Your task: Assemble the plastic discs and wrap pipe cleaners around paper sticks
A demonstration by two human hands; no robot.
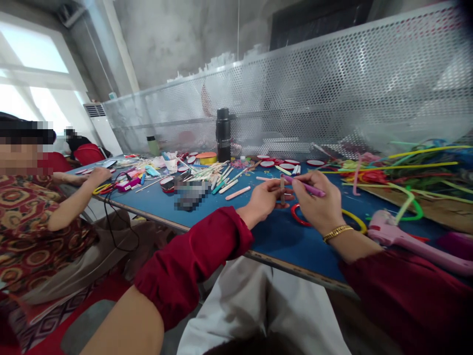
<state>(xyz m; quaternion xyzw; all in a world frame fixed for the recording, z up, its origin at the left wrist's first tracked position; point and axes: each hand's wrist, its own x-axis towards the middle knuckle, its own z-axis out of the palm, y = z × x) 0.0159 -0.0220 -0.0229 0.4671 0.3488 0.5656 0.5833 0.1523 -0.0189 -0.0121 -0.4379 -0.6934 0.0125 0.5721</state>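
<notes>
My left hand (pixel 263 201) is closed above the table, its fingertips pinching a small, narrow brownish strip (pixel 283 191) that stands upright. My right hand (pixel 322 203), with a gold bracelet on its wrist, grips a slim purple pen-shaped stick (pixel 312 189). The stick's far end reaches to the top of the strip; whether they touch I cannot tell. Beneath my right hand lies a red ring (pixel 295 215), partly hidden. A pale pink stick (pixel 238 193) rests on the table left of my left hand.
On the blue table (pixel 207 217) stands a black bottle (pixel 223 135) near a perforated metal screen (pixel 314 93). Many loose sticks (pixel 212 175) lie around it. A pink glue gun (pixel 417 239) and coloured strips (pixel 384 172) are at right. Another person's hand (pixel 100 174) is at left.
</notes>
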